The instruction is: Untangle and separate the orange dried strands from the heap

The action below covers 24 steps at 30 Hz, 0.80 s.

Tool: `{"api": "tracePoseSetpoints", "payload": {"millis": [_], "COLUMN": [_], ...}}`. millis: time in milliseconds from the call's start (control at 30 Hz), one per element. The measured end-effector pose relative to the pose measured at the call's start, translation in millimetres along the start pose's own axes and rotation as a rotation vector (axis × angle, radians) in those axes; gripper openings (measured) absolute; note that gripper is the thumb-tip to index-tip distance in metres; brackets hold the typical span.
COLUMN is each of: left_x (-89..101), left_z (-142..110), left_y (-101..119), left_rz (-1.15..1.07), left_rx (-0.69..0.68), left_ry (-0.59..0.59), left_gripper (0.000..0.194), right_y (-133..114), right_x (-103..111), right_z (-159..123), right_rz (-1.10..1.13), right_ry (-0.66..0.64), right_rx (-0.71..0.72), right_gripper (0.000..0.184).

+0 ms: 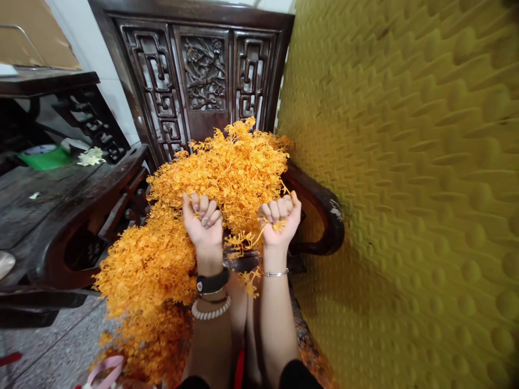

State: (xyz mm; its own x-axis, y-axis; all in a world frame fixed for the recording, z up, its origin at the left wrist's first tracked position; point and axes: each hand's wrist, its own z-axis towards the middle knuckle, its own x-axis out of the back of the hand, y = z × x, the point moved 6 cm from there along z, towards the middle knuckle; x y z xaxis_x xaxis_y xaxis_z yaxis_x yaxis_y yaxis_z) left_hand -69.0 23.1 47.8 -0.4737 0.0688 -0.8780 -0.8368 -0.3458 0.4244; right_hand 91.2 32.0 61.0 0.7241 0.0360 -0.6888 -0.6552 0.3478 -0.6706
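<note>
Fingers [201,204] on both hands are closing tightly around dried orange sprigs [227,173].
From the head camera, the left hand [204,229] and right hand [279,224] are each gripping a small tuft, palms facing up. Most of the sprigs are lying loose in a large heap, piled against a carved dark wooden chair back [205,70] and spilling downward.

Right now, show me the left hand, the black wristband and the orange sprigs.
Left hand [204,227], head view, middle of the fist.
Black wristband [213,281], head view, middle of the band.
Orange sprigs [221,173], head view, upper part of the heap.
</note>
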Motion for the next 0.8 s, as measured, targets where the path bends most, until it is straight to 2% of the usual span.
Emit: {"api": "tracePoseSetpoints", "payload": {"millis": [100,167,267,333,367,433,533,633,800], "left_x": [-4.3,-6.3,-2.9,-1.6,-2.2,-5.5,-10.2,-9.8,-11.4], "left_z": [-3,-6,-11,-13,-13,-12,-14,-15,-20], "left_y": [7,6,6,8,7,3,-9,-14,-24], "left_rz": [0.064,0.182,0.53,0.774,0.869,1.012,1.126,1.073,0.827], "left_rx": [0.007,-0.016,-0.093,-0.136,-0.136,-0.091,0.006,0.009,0.096], "left_ry": [-0.024,0.009,0.125,0.138,0.099,-0.061,-0.327,-0.38,-0.479], "left_gripper": [0.044,0.041,0.038,0.041,0.04,0.032,0.017,0.013,0.022], "right_y": [-1,0,2,2,2,2,5,8,8], "right_x": [0,-5,-14,-17,-18,-20,-29,-37,-37], "right_z": [3,1,-3,-5,-7,-10,-16,-21,-21], "right_rz": [-0.09,-0.151,-0.214,-0.258,-0.278,-0.321,-0.481,-0.671,-0.744], "right_ry": [-0.033,-0.073,-0.145,-0.173,-0.177,-0.196,-0.306,-0.409,-0.403], "right_rx": [-0.074,-0.095,-0.077,-0.055,-0.042,-0.023,-0.017,0.037,0.055], "right_gripper": [0.058,0.057,0.053,0.047,0.041,0.025,0.026,0.016,0.022]}}
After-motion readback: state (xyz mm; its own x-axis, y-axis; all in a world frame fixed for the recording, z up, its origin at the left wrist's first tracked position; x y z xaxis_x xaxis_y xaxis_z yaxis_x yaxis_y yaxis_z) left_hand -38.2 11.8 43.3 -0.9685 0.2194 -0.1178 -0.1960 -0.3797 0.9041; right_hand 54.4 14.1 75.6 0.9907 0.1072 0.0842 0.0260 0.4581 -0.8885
